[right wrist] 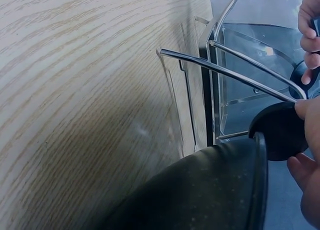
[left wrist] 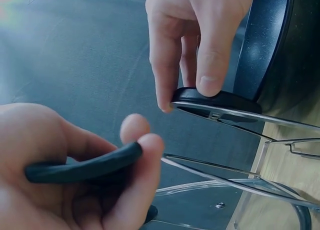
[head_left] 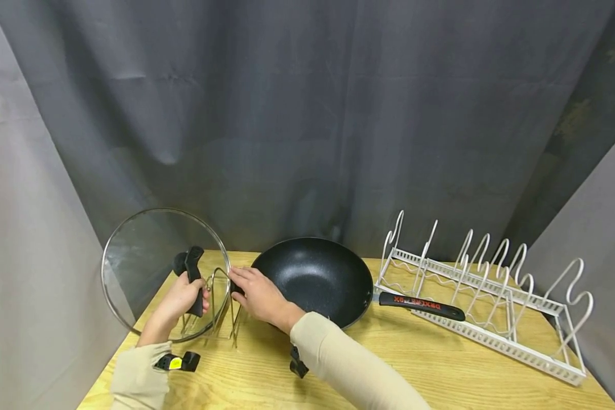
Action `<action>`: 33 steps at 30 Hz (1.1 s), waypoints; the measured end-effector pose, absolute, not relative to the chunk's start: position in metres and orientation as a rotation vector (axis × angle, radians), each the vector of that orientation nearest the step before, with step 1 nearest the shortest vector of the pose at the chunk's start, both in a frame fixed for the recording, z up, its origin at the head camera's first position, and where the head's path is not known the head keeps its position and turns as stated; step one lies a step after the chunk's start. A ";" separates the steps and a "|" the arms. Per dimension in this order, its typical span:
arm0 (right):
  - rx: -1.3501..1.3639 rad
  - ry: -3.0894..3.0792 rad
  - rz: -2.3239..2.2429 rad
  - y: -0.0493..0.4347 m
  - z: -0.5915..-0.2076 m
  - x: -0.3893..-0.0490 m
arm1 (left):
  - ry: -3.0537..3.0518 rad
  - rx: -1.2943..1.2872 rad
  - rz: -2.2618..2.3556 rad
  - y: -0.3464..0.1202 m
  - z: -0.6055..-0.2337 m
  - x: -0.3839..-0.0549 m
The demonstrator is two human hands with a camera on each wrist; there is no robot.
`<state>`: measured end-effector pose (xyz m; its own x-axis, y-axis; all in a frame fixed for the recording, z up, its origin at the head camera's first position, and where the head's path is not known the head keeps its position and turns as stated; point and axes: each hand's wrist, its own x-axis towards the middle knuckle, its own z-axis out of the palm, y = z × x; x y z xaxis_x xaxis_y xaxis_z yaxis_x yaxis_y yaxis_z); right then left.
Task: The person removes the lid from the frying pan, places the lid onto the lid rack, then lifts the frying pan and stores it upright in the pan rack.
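Note:
On the left, a large glass lid (head_left: pixel 146 265) with a metal rim stands upright at a thin metal wire rack (head_left: pixel 213 302). My left hand (head_left: pixel 176 299) grips the lid's black handle (head_left: pixel 193 279), fingers curled round it. At the rack's upper right, my right hand (head_left: pixel 261 293) pinches a black round disc (right wrist: pixel 280 132) between thumb and fingers. The left wrist view shows this disc (left wrist: pixel 220 101) joined to the wire loop. Close beside the right hand, a black wok (head_left: pixel 312 273) rests on the table, partly hidden by the right forearm.
The wok's long black handle (head_left: pixel 422 306) points right, over the edge of a white rack (head_left: pixel 492 336) with several wavy dividers. All stand on a wooden table (head_left: pixel 266 376). Dark grey curtain (head_left: pixel 307 125) hangs close behind, with paler cloth (head_left: pixel 25 245) at the left.

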<state>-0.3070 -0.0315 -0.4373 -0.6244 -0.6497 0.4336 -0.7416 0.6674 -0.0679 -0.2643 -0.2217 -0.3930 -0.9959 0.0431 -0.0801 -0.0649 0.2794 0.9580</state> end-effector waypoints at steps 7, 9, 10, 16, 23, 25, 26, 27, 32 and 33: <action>1.101 -2.510 0.298 -0.031 -0.432 -0.306 | 2.418 -0.065 1.822 -0.222 -0.389 -0.264; 1.099 -2.505 0.290 -0.031 -0.431 -0.306 | 2.421 -0.064 1.823 -0.222 -0.388 -0.264; 1.099 -2.503 0.291 -0.031 -0.431 -0.306 | 2.428 -0.061 1.821 -0.223 -0.387 -0.263; 1.091 -2.501 0.310 -0.032 -0.431 -0.305 | 2.498 -0.033 1.784 -0.225 -0.385 -0.261; 1.096 -2.513 0.290 -0.031 -0.430 -0.303 | 2.608 -0.084 1.678 -0.227 -0.381 -0.261; 1.098 -2.516 0.273 -0.030 -0.430 -0.303 | 2.665 -0.099 1.615 -0.228 -0.380 -0.261; 1.098 -2.520 0.264 -0.030 -0.430 -0.304 | 2.695 -0.104 1.576 -0.229 -0.379 -0.261; 1.099 -2.524 0.259 -0.029 -0.430 -0.304 | 2.714 -0.098 1.548 -0.229 -0.379 -0.261; 1.106 -2.534 0.240 -0.026 -0.430 -0.304 | 2.827 -0.080 1.381 -0.230 -0.374 -0.258; 1.109 -2.532 0.239 -0.026 -0.430 -0.304 | 2.848 -0.076 1.346 -0.230 -0.373 -0.258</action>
<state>-0.3040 -0.0256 -0.4298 -0.6248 -0.6741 0.3939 -0.7359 0.6771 -0.0086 -0.2578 -0.2298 -0.3732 -0.9988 -0.0476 -0.0123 -0.0397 0.6337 0.7725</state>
